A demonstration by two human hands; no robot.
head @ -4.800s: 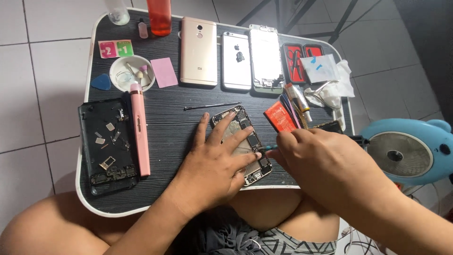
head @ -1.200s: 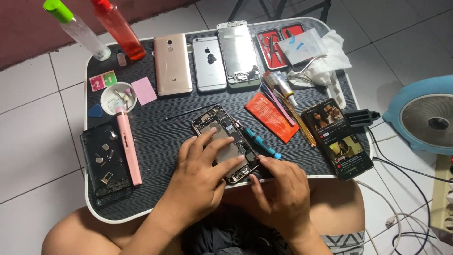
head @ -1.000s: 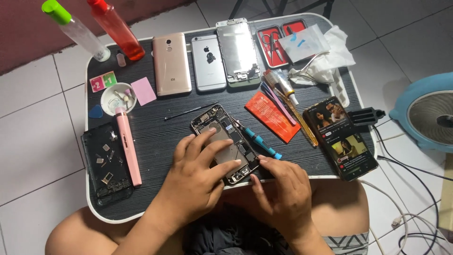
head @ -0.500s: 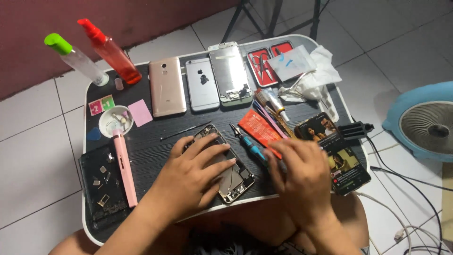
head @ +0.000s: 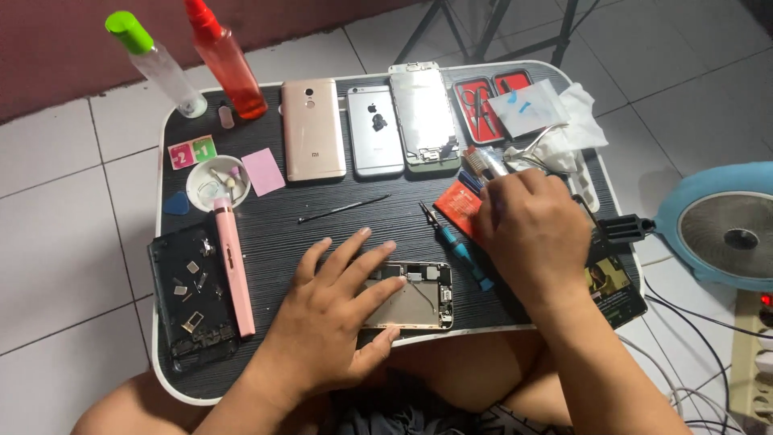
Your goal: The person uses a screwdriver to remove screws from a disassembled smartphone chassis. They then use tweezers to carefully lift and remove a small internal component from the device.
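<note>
Opened phone chassis (head: 415, 294) lies flat near the front edge of the black lap table (head: 354, 234), pinned under the spread, flat fingers of the left hand (head: 338, 310). Right hand (head: 535, 229) hovers over the orange packet (head: 460, 205) and tool bundle (head: 481, 165) at the right; fingers curled downward, grip not discernible. Blue screwdriver (head: 459, 246) lies just right of the chassis and a thin black spudger (head: 342, 209) behind it, with bare tabletop between chassis and pink pen tool (head: 233, 266).

Evenly bright, soft daylight from above; faint shadows beneath the hands on the dark lap table (head: 515, 310). Slight motion blur throughout, mild glare on floor tiles (head: 64, 234) beyond the table's left edge.
</note>
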